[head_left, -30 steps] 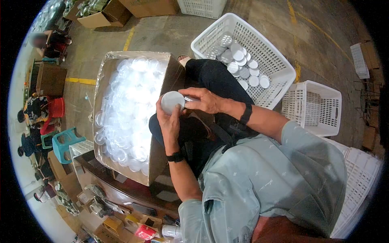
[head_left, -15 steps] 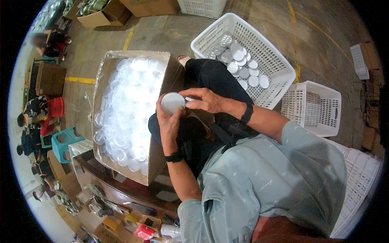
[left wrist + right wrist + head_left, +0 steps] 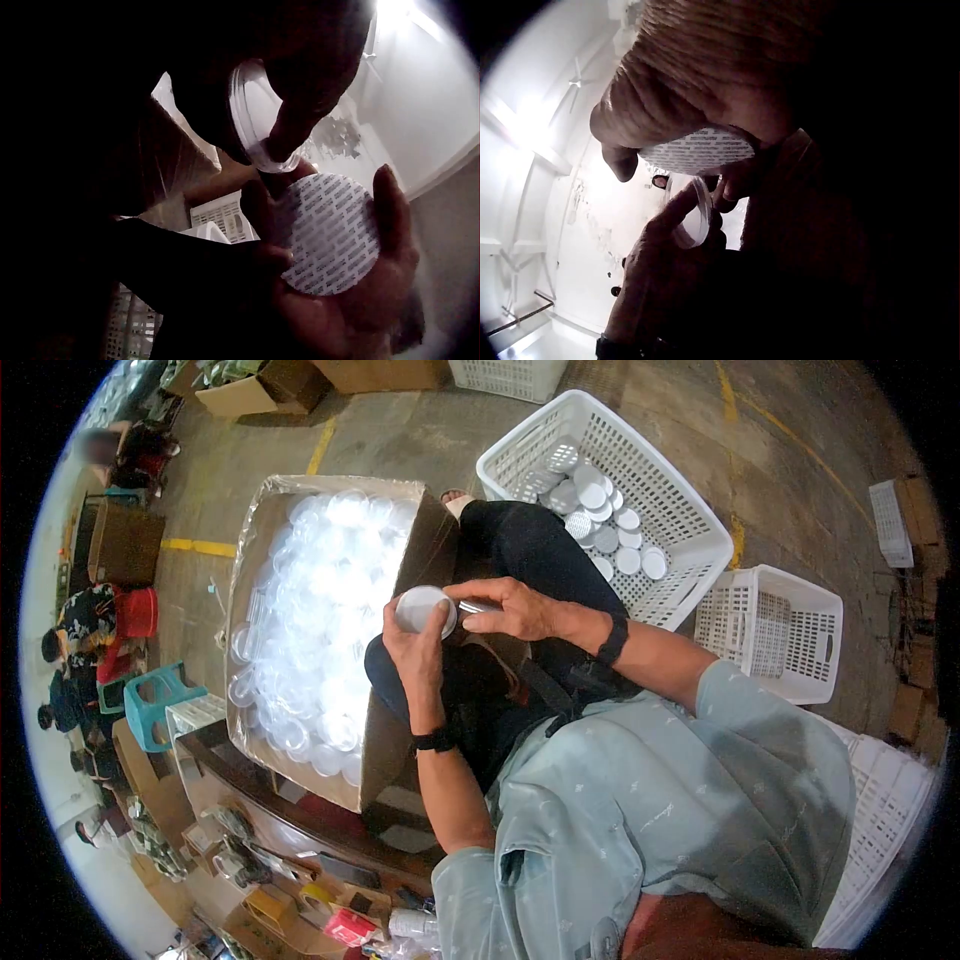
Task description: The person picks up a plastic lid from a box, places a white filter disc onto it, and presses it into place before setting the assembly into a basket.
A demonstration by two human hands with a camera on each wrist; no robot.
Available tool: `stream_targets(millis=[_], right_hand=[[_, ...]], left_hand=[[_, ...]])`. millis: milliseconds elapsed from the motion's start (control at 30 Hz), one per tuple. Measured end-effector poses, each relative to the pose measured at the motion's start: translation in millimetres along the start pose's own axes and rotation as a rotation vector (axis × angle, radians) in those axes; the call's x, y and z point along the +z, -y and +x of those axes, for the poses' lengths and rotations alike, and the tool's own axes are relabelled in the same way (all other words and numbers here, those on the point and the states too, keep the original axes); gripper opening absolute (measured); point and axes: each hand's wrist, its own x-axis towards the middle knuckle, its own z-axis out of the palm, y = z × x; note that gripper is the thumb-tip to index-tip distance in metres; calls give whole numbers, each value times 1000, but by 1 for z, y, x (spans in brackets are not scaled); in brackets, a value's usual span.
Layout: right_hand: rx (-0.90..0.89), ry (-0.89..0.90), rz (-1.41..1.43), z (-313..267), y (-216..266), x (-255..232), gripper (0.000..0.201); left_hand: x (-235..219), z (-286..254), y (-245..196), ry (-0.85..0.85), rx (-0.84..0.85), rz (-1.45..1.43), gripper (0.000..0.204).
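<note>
My left hand (image 3: 415,660) grips a shallow, clear-rimmed round lid (image 3: 420,607), its thumb laid over the whitish inner face. In the left wrist view the lid (image 3: 251,112) is tilted, its rim seen side-on. Close beside it, my right hand (image 3: 515,610) holds a white round disc (image 3: 330,232) with rows of dark print, fingers and thumb at its edge. From the right wrist, that disc (image 3: 701,150) sits just above the lid (image 3: 692,214). Left of the hands, a cardboard box (image 3: 405,575) is heaped with clear round plastic lids (image 3: 320,630).
A white slotted basket (image 3: 690,510) with several white round lids (image 3: 605,540) stands beyond my right knee. Another white basket (image 3: 800,630) is to its right. A cluttered table (image 3: 330,850) lies lower left, with a teal stool (image 3: 160,700) and seated people farther off.
The lid in my left hand has tilted, and the left thumb now reaches farther over its face. My right hand stays nearly still beside it with the disc. The head view has shifted slightly.
</note>
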Motion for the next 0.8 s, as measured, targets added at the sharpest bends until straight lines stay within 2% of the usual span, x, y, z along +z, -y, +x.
stream_targets(millis=[333,533,700,800], right_hand=[[7,56,64,2,-1,2,58],[12,79,79,3,-3,1,56],[83,75,108,4,-2,3,52],[-5,36,128,6,-6,6,51]], left_hand=[[0,3,8,-78,-81,-256,30],[-2,6,12,-67,-83,-287,23],[-3,7,23,-42,-93,-409,28],[-2,8,26,-30,-68,-437,31]])
